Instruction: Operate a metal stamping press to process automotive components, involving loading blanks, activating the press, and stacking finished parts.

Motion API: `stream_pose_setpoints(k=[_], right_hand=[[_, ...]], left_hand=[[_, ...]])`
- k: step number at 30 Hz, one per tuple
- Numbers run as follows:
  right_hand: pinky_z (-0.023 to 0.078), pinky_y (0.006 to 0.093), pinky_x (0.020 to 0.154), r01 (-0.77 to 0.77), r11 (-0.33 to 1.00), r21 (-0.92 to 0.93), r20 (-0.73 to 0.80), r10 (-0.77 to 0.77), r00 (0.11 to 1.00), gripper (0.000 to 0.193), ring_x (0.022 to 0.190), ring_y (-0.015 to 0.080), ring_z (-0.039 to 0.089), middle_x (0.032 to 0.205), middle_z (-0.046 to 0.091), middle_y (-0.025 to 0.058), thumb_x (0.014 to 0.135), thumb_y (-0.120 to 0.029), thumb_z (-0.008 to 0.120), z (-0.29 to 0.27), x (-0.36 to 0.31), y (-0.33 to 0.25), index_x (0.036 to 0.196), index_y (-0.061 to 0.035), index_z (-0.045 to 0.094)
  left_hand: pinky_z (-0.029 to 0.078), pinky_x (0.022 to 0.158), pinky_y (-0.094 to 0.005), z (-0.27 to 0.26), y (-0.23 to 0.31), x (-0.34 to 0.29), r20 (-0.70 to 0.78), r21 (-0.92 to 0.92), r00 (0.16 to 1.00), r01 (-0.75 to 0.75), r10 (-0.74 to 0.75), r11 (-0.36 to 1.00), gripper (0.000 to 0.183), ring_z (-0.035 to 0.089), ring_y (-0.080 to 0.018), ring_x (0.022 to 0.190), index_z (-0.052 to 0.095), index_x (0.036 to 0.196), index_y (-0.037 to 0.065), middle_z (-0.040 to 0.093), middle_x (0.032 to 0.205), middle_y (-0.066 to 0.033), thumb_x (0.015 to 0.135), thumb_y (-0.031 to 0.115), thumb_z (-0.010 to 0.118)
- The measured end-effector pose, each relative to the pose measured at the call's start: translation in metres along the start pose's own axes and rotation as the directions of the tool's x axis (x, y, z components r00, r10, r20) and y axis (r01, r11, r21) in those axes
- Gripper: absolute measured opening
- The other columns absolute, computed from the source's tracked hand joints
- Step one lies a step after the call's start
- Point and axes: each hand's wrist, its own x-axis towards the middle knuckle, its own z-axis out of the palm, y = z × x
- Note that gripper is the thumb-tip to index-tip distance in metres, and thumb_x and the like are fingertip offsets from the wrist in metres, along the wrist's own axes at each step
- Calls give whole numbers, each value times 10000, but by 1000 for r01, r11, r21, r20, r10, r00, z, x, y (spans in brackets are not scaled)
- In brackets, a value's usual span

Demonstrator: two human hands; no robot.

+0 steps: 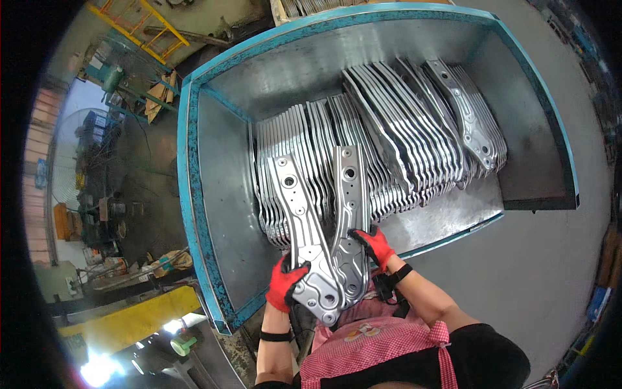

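Two long stamped metal brackets stand side by side in front of me, narrow ends pointing into the bin. My left hand (286, 283), in a red and black glove, is closed on the wide lower end of the left bracket (301, 227). Wrapped round the edge of the right bracket (349, 220) is my right hand (376, 246), gloved the same way. The brackets' wide ends overlap near my apron. Beyond them, rows of matching brackets (414, 123) are packed on edge in the bin.
A blue-rimmed metal bin (188, 162) surrounds the stacked brackets, its front wall low. One bracket (463, 113) faces up at the right end of the rows. Yellow framework (133, 321) stands at lower left, and a yellow ladder-like frame (146, 32) at upper left.
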Motion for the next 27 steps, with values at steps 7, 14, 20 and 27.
stream_pose_setpoints(k=[7,14,20,27], right_hand=[[447,321,855,-80,994,68,78,74,994,790,1000,227,552,1137,554,169,672,-378,754,-5,14,16,1226,63,404],[394,335,942,-71,987,-147,0,72,997,980,1131,285,486,1240,474,232,639,-528,719,-12,7,7,1281,101,329],[378,321,959,-36,996,-86,-27,34,999,1030,1151,290,469,1255,451,255,646,-561,697,-18,11,18,1281,142,293],[392,300,938,-13,996,89,92,4,996,809,1093,233,507,1200,516,194,729,-431,696,-21,10,22,1243,111,383]], left_hand=[[482,800,-313,3,-10,-24,63,176,997,30,-42,984,546,601,-201,914,468,1196,-34,602,1029,-116,676,-94,624],[472,797,-291,28,-15,0,135,188,987,56,-83,980,533,587,-164,908,493,1184,-23,605,1026,-83,682,-40,673],[477,781,-289,29,-23,5,127,196,984,97,-123,976,594,596,-172,894,449,1228,-28,598,1038,-110,690,-2,699],[440,870,-343,29,-24,14,247,573,968,-180,41,800,605,550,-211,1015,419,1281,22,566,1134,-112,758,180,678]])
